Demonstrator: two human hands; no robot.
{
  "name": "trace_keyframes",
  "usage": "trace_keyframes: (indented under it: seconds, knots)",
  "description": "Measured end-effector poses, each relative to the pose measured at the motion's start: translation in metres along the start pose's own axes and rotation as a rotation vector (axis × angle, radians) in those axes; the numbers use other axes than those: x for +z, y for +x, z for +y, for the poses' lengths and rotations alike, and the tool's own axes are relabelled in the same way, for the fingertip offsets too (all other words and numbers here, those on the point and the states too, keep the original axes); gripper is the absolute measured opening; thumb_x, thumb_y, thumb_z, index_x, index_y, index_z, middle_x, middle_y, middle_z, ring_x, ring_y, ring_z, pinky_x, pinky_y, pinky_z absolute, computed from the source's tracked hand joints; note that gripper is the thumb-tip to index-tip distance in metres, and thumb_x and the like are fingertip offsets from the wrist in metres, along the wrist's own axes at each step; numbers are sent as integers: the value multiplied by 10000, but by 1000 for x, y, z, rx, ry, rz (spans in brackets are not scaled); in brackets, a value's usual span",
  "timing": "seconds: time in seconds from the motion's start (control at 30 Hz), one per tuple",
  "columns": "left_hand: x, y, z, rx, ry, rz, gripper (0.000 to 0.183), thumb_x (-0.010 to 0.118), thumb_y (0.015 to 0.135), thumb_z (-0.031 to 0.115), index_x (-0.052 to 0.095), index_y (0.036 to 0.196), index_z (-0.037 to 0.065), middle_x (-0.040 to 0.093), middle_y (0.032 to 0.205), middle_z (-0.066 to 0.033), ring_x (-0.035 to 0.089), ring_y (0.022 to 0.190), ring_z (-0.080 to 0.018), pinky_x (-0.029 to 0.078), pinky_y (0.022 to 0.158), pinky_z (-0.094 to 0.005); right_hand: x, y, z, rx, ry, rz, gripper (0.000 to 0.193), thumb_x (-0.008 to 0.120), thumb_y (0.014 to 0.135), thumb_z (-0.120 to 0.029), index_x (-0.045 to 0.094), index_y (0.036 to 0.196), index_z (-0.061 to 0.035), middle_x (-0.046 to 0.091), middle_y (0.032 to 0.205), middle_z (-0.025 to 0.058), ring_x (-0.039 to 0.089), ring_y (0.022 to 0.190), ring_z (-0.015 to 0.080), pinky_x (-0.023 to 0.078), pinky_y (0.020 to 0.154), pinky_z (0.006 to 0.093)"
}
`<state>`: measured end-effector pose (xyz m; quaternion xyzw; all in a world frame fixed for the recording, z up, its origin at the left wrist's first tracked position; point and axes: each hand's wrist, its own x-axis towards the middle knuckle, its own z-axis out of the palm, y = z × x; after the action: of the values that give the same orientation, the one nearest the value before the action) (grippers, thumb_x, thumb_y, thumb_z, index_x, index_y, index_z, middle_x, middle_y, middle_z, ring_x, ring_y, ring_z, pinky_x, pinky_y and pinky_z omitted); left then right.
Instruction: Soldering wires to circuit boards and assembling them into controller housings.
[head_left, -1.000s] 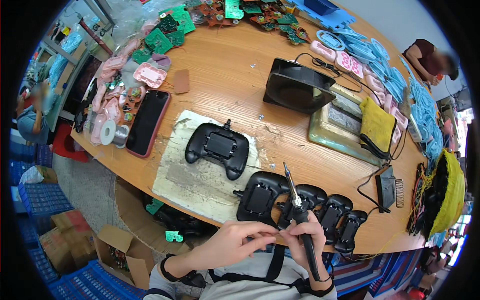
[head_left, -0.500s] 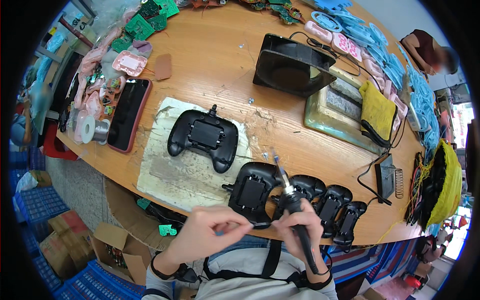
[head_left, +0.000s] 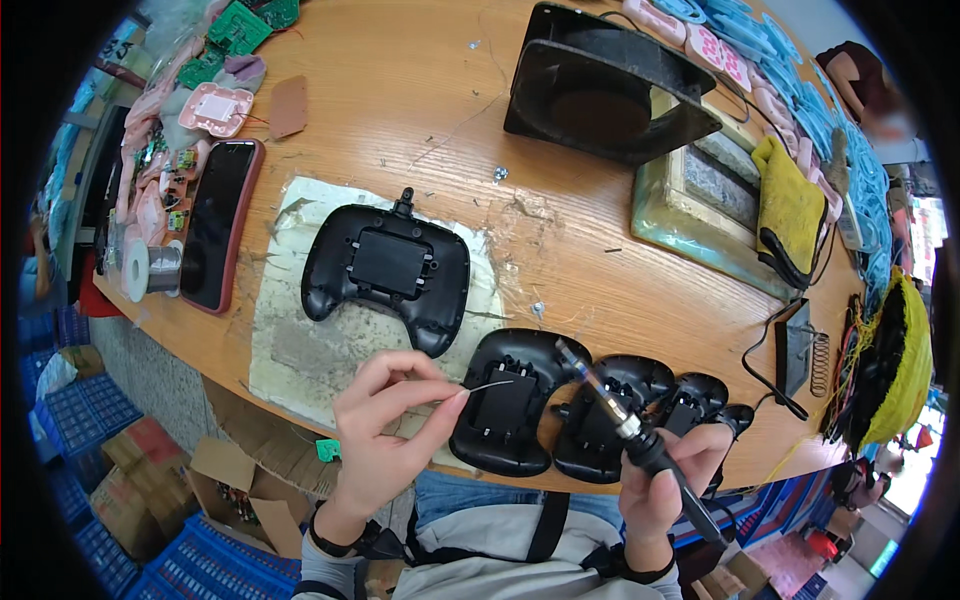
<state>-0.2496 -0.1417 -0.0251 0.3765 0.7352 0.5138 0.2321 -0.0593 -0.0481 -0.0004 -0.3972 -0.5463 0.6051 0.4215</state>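
My left hand (head_left: 385, 435) is closed, thumb and forefinger pinching a thin bent length of solder wire (head_left: 492, 385). That wire's tip hangs over a black game controller shell (head_left: 545, 365) at the table's near edge. A soldering iron (head_left: 652, 452) is gripped in my right hand (head_left: 668, 500), its metal tip pointing up and left above the neighbouring shell (head_left: 650, 375). Further along to the right are more black shells (head_left: 705, 390), partly hidden by the iron and hand. Another black controller shell (head_left: 335, 265), with a box-like middle part, lies on a stained white cloth (head_left: 290, 350).
A black fan (head_left: 610, 75) stands at the back, beside a framed block (head_left: 650, 215) with a yellow cloth (head_left: 790, 205). The iron stand (head_left: 793, 345) has a coiled spring. Left are a phone (head_left: 222, 225), a solder spool (head_left: 160, 270) and pink parts.
My hands have moved apart: the left up and leftward, the right rightward with the soldering iron. The solder wire now shows clearly. The whole view has shifted closer to the table.
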Motion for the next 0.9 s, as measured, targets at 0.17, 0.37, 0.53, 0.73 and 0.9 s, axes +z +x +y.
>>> trace_keyframes:
  seconds: [0.17, 0.37, 0.53, 0.73, 0.9]
  knots:
    - [4, 2, -8, 45, 1, 19, 99, 685, 652, -33, 651, 734, 9, 648, 814, -81, 601, 768, -193, 448, 675, -287, -12, -6, 4, 90, -48, -37, 439, 717, 711, -271, 356, 853, -66, 472, 593, 59, 444, 492, 113, 389, 511, 223]
    - [7, 0, -14, 108, 61, 3, 108, 685, 624, -28, 645, 717, 10, 662, 835, -78, 612, 746, -211, 448, 690, -300, -15, 6, 16, -188, -121, -379, 276, 597, 747, -32, 402, 942, -15, 428, 499, 44, 373, 374, 126, 271, 372, 270]
    - [7, 1, -14, 106, 63, -1, 115, 688, 611, -23, 650, 712, 15, 661, 832, -72, 613, 737, -209, 446, 687, -302, -14, 7, 18, -190, -200, -360, 259, 608, 733, -24, 421, 911, -3, 459, 491, 63, 407, 369, 131, 305, 363, 265]
    - [8, 1, -14, 105, 91, -12, 119, 689, 607, -24, 651, 710, 21, 656, 840, -67, 609, 733, -212, 446, 682, -302, -12, 6, 22, -190, -166, -328, 249, 604, 725, -17, 421, 890, 16, 457, 486, 65, 408, 365, 130, 314, 361, 257]
    - [8, 2, -15, 141, 99, -9, 125, 690, 603, -28, 651, 713, 18, 653, 841, -67, 604, 737, -217, 447, 685, -307, -11, 7, 23, -206, -163, -322, 247, 603, 725, -11, 420, 887, 19, 458, 487, 64, 403, 361, 128, 314, 360, 257]
